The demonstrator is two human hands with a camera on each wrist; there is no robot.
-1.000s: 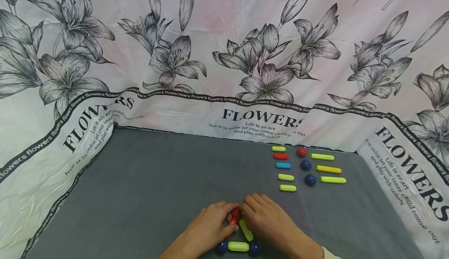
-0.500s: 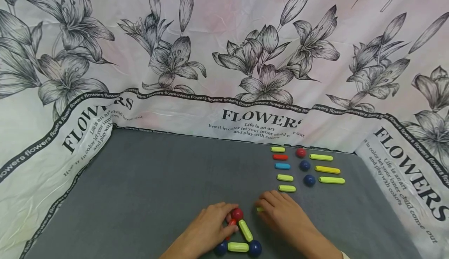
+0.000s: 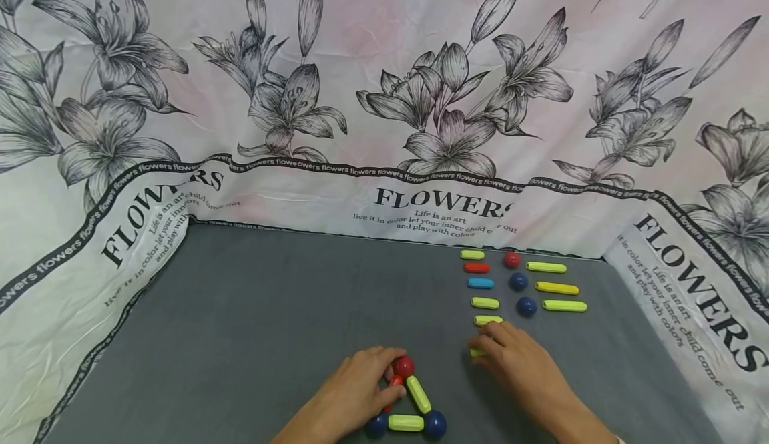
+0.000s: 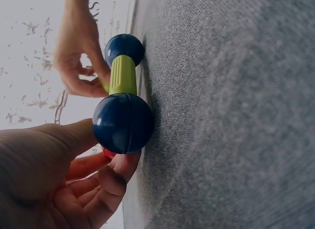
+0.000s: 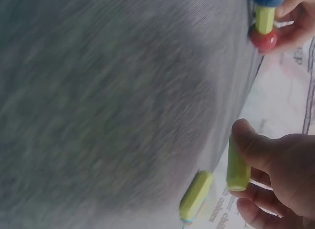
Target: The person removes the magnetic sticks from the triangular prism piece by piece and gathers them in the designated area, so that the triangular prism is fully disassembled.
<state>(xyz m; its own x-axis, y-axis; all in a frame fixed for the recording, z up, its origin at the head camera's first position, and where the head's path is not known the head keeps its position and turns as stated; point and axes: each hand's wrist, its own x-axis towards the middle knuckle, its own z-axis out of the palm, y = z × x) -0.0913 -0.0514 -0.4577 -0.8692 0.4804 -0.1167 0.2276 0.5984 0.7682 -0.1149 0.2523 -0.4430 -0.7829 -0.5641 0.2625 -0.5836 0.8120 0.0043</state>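
Note:
A triangle of rods and balls lies near the front edge: a red ball [image 3: 404,366] on top, blue balls [image 3: 376,424] [image 3: 434,424] at the lower corners, green rods [image 3: 418,394] [image 3: 405,422] on the right and bottom sides, a red rod [image 3: 394,382] on the left. My left hand [image 3: 350,394] grips the red rod's side, fingertips by the red ball. My right hand [image 3: 525,370] pinches a short green rod [image 5: 237,166] between thumb and fingers, just below the column of short rods.
Short rods in green, red [image 3: 476,268] and blue [image 3: 480,284] form a column at the back right. Beside them are a loose red ball [image 3: 512,260], two blue balls [image 3: 527,306] and long yellow-green rods [image 3: 565,306]. A flower-printed cloth [image 3: 288,193] borders the grey surface.
My right hand has left the triangle with a short green rod and moved right, up to the column of short rods. My left hand has kept its hold on the triangle.

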